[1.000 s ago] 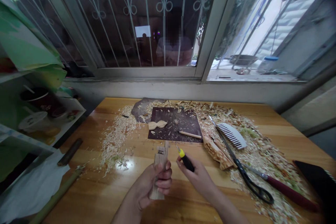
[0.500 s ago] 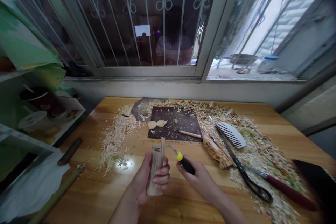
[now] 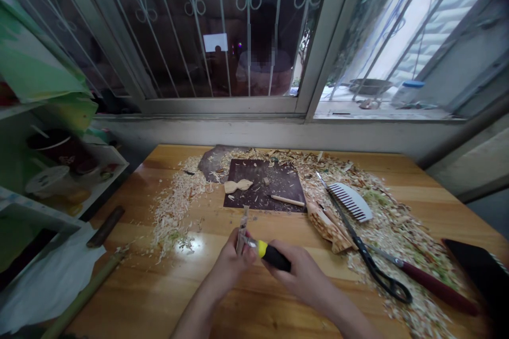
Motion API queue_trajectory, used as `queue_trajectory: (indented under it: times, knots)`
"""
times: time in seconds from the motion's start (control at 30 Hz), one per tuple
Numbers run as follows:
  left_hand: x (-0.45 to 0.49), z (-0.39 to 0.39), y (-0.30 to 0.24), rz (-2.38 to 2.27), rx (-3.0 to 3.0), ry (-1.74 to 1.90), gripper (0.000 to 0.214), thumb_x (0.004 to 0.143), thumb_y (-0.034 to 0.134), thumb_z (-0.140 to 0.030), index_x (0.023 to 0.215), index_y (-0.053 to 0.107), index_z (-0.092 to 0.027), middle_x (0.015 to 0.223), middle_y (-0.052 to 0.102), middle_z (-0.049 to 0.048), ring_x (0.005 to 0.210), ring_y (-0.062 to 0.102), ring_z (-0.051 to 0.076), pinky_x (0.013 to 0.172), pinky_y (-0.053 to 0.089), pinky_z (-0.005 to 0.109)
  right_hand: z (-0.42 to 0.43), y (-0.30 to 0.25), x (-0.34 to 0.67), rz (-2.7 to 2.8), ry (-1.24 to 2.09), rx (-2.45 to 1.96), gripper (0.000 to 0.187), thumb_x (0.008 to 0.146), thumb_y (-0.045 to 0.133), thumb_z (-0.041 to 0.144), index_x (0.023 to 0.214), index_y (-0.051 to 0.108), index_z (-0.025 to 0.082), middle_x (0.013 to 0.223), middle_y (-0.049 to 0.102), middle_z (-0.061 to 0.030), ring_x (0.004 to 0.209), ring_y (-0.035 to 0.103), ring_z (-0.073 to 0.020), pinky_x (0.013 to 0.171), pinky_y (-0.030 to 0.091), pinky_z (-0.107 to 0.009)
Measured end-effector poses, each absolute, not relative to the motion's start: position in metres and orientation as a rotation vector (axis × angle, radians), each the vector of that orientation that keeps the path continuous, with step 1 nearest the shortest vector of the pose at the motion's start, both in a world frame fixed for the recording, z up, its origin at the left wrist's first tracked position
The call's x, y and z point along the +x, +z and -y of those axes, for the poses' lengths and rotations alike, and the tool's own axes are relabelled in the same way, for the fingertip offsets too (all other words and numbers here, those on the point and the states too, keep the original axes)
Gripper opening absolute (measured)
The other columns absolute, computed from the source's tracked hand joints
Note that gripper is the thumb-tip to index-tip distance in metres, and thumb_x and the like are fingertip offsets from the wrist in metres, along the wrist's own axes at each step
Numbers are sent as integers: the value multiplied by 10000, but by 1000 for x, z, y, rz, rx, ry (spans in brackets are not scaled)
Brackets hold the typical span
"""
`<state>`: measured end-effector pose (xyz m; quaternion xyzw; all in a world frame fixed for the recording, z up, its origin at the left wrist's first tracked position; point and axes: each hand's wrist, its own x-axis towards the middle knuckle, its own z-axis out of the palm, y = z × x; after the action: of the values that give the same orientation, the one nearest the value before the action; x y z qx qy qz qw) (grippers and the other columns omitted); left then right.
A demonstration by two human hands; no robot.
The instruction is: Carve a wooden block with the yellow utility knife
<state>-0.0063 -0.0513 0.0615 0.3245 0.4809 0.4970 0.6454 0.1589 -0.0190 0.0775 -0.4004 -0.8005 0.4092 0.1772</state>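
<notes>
My left hand is closed round a small block of wood, whose narrow upper end sticks up above the fingers. A carving knife with a black and yellow handle is gripped in my right hand. Its metal end meets the wood beside the left fingers; the tip is hidden there. Beyond the hands, a dark mat bears a pale carved wooden piece and a thin wooden-handled tool.
Wood shavings ring the mat on the wooden table. To the right lie a rough carved wood piece, a white comb, a black-handled tool, a dark red handle and a black flat object. A dark stick lies left.
The wood block has turned in my left hand, so its broad face no longer shows. My right hand has brought the knife left, from apart to against the wood.
</notes>
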Motion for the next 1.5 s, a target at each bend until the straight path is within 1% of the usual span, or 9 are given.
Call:
queue_trajectory:
  times: [0.13,0.3,0.43,0.57,0.67,0.9,1.07,1.33,1.5]
  knots:
    - [-7,54,73,-1255,902,1180,509,534,686,-488,841,402,-197,685,450,-50,616,429,87,581,333,200,20,85,159,2349,1003,-1177,85,727,475,221,764,548,200,659,578,29,599,505,-115,541,306,-196]
    - [-6,61,81,-1342,969,1149,571,545,719,-331,1012,415,-206,818,552,2,728,513,128,649,378,215,21,88,160,2428,905,-1199,132,691,483,201,800,556,215,715,612,8,643,535,-134,566,319,-205]
    - [-5,62,79,-1447,999,1114,607,535,724,-318,1056,435,-203,866,594,32,760,543,159,647,397,229,22,83,160,2464,838,-1214,192,672,494,187,848,564,216,761,631,-8,690,558,-153,594,335,-216]
    - [-4,62,79,-1508,1020,1130,589,532,726,-318,1040,453,-199,914,615,60,817,556,185,678,409,245,24,76,160,2450,722,-1259,223,682,497,195,893,566,214,796,640,-25,729,570,-181,616,344,-241]
    - [-4,62,83,-1529,1044,1135,582,537,723,-315,1035,448,-192,935,619,66,833,556,190,695,412,253,23,76,161,2443,731,-1241,226,687,504,208,906,564,211,811,644,-33,742,569,-183,625,349,-243]
    - [-5,64,103,-1636,1203,991,535,570,683,-385,1023,464,-202,926,627,49,827,561,200,682,401,265,21,78,163,2410,835,-1208,212,699,502,204,905,554,210,802,638,-16,726,564,-163,626,347,-234]
    - [-1,63,111,-1855,1308,854,560,556,662,-455,1022,465,-215,931,623,52,849,564,225,671,386,272,20,72,161,2389,875,-1193,111,718,484,203,816,535,202,725,611,1,676,541,-148,588,330,-224]
    - [5,61,106,-1987,1419,653,646,583,541,-625,1058,409,-207,930,618,50,869,573,239,654,392,272,18,60,160,2390,617,-1274,128,704,473,163,815,529,195,737,608,-27,700,531,-171,594,330,-241]
    - [5,61,107,-1975,1397,564,571,624,529,-584,1031,414,-201,948,624,57,848,584,228,643,387,264,17,54,161,2363,361,-1277,165,675,507,124,818,542,200,748,606,-37,707,518,-178,598,323,-244]
